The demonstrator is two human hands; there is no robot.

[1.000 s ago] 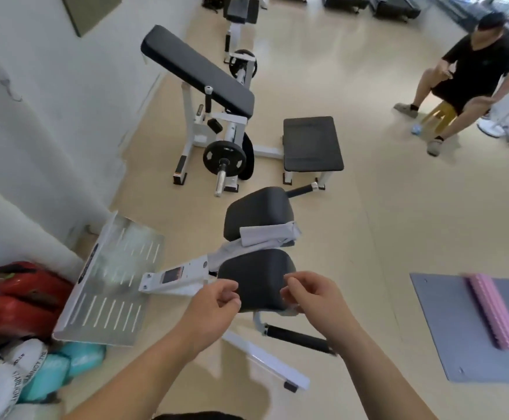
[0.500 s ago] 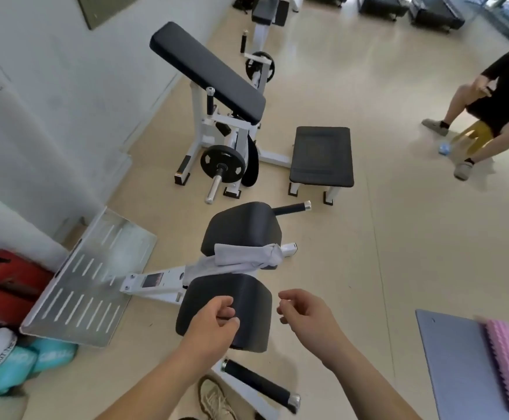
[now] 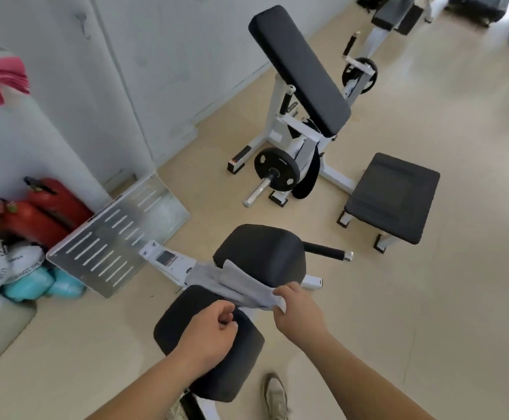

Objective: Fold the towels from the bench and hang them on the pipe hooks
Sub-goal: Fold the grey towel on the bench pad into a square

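Right hand (image 3: 300, 313) pinches a grey towel (image 3: 238, 286) draped on the counter (image 3: 262, 253); left hand (image 3: 209, 334) hovers near, fingers curled, empty

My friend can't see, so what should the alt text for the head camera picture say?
A person's right hand pinches the end of a grey towel lying between the two black pads of a gym bench. The left hand is curled close by, holding nothing.

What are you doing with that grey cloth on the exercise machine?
A person is picking up a grey towel that lies draped between the machine's two black pads. The right hand pinches the towel's near end. The left hand is curled close beside it, holding nothing. The towel is not folded yet.
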